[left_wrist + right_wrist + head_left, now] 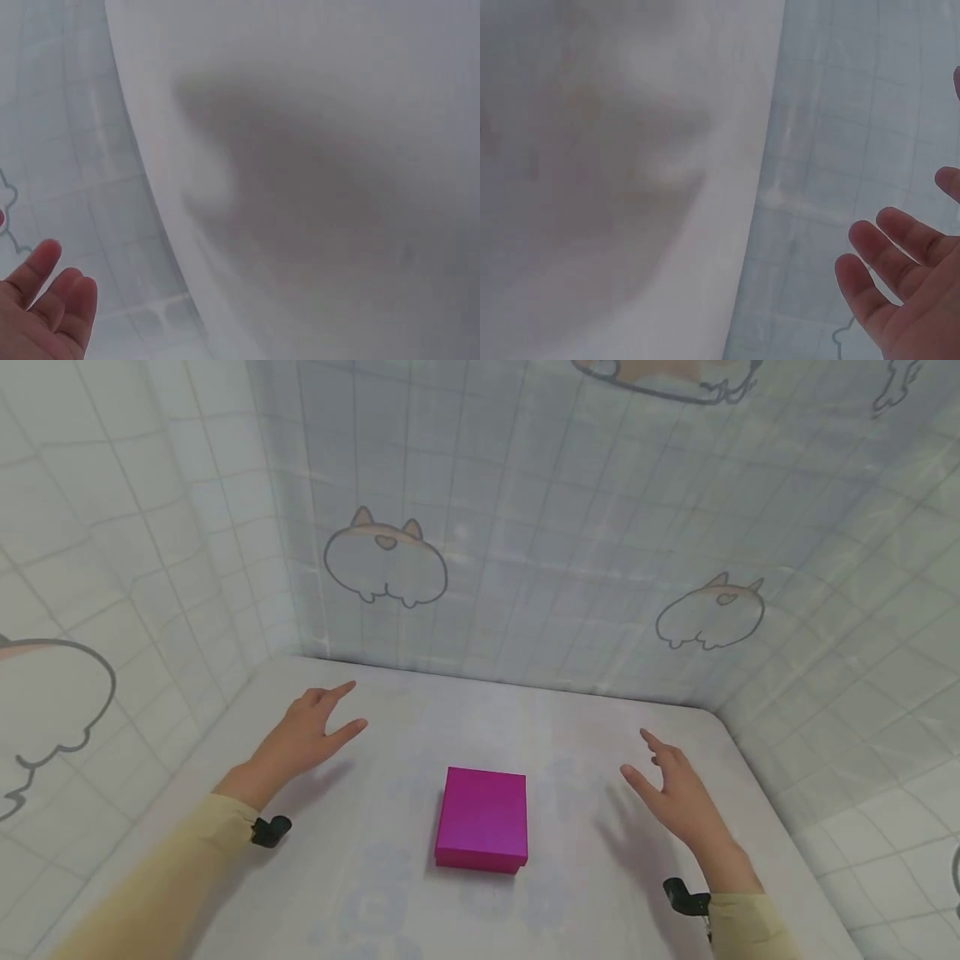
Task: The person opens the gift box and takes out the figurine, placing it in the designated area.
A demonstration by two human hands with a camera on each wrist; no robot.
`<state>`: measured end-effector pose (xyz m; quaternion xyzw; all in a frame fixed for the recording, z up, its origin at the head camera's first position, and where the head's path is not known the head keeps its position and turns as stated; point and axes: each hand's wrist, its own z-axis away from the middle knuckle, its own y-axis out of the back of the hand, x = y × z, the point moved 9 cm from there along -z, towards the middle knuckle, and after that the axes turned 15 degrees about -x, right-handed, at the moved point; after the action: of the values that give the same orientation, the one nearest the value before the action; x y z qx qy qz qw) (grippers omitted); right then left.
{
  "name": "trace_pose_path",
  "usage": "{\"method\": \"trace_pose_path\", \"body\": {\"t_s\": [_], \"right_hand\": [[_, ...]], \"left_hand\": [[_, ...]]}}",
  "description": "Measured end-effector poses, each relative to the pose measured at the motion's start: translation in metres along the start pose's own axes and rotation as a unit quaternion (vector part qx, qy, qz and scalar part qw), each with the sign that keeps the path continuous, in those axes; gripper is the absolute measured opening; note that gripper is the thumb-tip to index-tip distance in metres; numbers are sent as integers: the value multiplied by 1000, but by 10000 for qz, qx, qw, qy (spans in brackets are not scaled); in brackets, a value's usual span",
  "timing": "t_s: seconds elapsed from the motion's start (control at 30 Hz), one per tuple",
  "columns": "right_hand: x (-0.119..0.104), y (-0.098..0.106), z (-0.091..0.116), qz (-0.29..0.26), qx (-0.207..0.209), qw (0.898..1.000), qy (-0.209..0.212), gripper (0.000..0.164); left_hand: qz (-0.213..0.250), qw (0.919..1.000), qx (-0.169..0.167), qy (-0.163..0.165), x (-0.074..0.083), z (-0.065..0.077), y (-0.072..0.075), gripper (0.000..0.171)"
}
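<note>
A magenta box (483, 818) with a lid on it lies on the white table, near the middle of the head view. To its left, my left hand (303, 735) hovers over the table with thumb and fingers spread apart. On the other side, my right hand (675, 793) is held up the same way, thumb apart from the fingers. Both hands hold nothing and are well away from the box. Each wrist view shows relaxed fingers, of the left hand (49, 311) and the right hand (911, 285), above hand shadows on the table.
The white table (360, 827) carries faint bluish prints. Tile-patterned curtains (525, 527) with cartoon animal drawings enclose it at the back and both sides. A small black device sits at each wrist, by the pale yellow sleeves (180, 868).
</note>
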<state>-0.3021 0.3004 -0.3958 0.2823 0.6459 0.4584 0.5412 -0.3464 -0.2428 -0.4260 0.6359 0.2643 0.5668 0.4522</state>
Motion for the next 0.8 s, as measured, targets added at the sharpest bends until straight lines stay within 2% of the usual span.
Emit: {"method": "trace_pose_path", "body": {"t_s": [0.3,0.53,0.8], "right_hand": [[-17,-21,2,-218,14,9996,185,75],[-31,-35,4,-411,-32,9986,327,71],[-48,-49,6,-706,23,9955,630,66]], "left_hand": [[220,9997,49,-94,13,4,-18,84],[443,9989,-108,-97,24,8,-30,88],[614,9974,-282,-260,45,11,-43,92]]}}
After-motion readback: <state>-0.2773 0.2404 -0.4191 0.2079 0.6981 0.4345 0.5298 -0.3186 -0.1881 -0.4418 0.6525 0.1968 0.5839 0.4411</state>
